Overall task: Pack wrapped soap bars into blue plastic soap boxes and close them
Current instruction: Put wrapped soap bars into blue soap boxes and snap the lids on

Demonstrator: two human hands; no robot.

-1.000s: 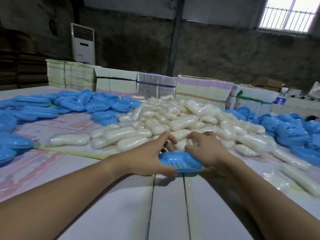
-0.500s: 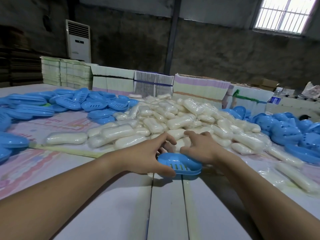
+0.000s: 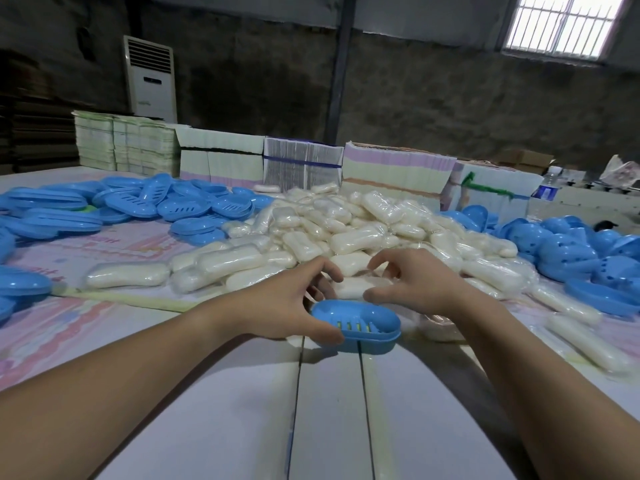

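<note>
Moved: right hand (image 3: 420, 284) has lifted off the blue soap box (image 3: 356, 322), fingers now loosely spread, holding nothing
Left hand (image 3: 287, 306): thumb and fingers clasp the box's 9 o'clock end
Box: closed, on the white counter (image 3: 221, 410)
Soap pile (image 3: 346, 233): at 12 o'clock beyond the box

Small packing workshop or warehouse, bare rough concrete walls (image 3: 450, 91), barred window (image 3: 561, 22), floor-standing air conditioner (image 3: 150, 77), bundled stacks of flat printed cartons (image 3: 398, 168), bulk heaps of wrapped soap bars (image 3: 346, 230) and blue soap boxes (image 3: 145, 202) on a wide worktable (image 3: 207, 410)
</note>
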